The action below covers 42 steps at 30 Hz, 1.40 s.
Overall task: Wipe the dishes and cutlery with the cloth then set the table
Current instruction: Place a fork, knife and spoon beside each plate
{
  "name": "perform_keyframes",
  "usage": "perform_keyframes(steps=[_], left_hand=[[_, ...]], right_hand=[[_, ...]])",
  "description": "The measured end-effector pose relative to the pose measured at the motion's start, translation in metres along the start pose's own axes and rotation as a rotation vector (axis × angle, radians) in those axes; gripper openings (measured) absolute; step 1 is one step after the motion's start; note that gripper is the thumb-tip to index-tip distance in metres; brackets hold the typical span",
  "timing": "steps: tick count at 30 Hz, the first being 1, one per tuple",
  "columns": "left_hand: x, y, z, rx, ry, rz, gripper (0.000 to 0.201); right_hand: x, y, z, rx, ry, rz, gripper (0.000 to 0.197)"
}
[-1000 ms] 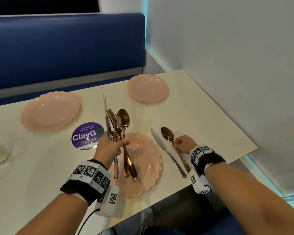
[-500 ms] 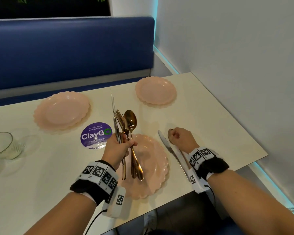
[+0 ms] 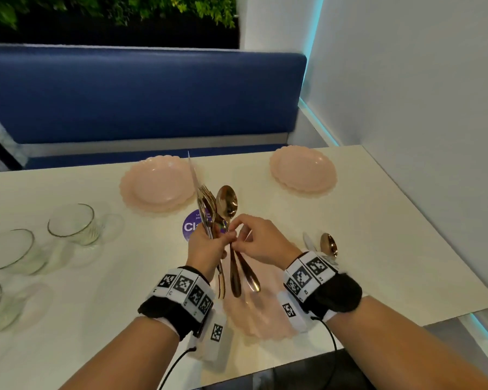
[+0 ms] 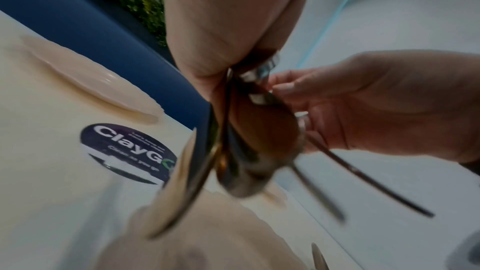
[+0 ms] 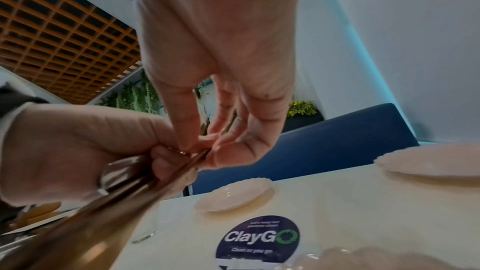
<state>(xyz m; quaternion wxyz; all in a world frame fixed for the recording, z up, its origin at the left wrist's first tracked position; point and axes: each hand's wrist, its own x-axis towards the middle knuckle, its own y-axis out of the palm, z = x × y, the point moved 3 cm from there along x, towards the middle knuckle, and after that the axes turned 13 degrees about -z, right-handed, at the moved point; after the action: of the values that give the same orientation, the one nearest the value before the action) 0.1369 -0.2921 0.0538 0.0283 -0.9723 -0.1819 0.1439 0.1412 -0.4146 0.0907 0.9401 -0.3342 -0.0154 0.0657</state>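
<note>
Cutlery bundle (image 3: 220,220) held upright above the near pink plate (image 3: 254,319), bowls and tines up, handles hanging toward the plate. Bundle contains gold spoons, forks and at least one silver knife; exact count not readable.

Left to right across the cream table (image 3: 124,305):
- Clear glasses (image 3: 74,225) grouped at the left edge, well apart from the hands.
- Far-left pink plate (image 3: 158,185), with a purple "ClayGo" sticker (image 3: 190,225) just in front of it, partly hidden behind the bundle.
- Left hand (image 3: 207,246): fingers and thumb curled round the middle of the bundle, firmly clamped on it. Left wrist view confirms the handles passing through the closed fist, though blurred.
- Right hand (image 3: 258,242): thumb and forefinger pinched together on one gold handle of the bundle, just beside the left thumb; remaining fingers loosely curled. Right wrist view shows the fingertips (image 5: 185,145) meeting on the handle at the top of the left fist.
- Single gold spoon (image 3: 328,244) and a silver knife (image 3: 307,240) lying side by side on the table to the right of the near plate, mostly hidden behind the right wrist band.
- Far-right pink plate (image 3: 303,171) near the wall.
</note>
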Motion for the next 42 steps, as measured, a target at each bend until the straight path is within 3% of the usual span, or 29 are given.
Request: perform_keyframes(steps=[4,17,21,24,27,30,34,37,42], left_hand=[[0.011,-0.029,-0.001,-0.048,0.004,-0.080,0.021],[0.028,-0.099,0.001,0.061,-0.017,0.019,0.025],[0.034,-0.110,0.000,0.249,0.122,-0.014,0.031],[0.035,-0.111,-0.003,0.391,0.231,-0.048,0.033],[0.040,-0.117,-0.001,0.454,0.236,-0.101,0.026],[0.049,-0.128,0.005,0.450,0.152,-0.147,0.028],[0.055,-0.139,0.012,0.338,0.053,-0.189,0.031],[0.055,-0.144,0.015,0.278,0.027,-0.190,0.033],[0.052,-0.152,0.019,0.235,0.018,-0.179,0.031]], right_hand=[[-0.003,0.023,0.018,-0.002,0.001,0.026,0.042],[0.005,0.061,0.041,0.225,0.250,0.082,0.020],[-0.002,0.062,0.044,0.460,0.457,0.200,0.012],[-0.010,0.062,0.048,0.622,0.544,0.222,0.020],[-0.015,0.053,0.052,0.385,0.416,0.149,0.023],[-0.016,0.039,0.052,0.192,0.302,0.064,0.021],[-0.025,0.049,0.036,0.173,0.348,-0.098,0.022],[-0.040,0.090,0.016,0.061,0.401,-0.108,0.013],[-0.064,0.145,-0.011,-0.191,0.433,-0.085,0.021]])
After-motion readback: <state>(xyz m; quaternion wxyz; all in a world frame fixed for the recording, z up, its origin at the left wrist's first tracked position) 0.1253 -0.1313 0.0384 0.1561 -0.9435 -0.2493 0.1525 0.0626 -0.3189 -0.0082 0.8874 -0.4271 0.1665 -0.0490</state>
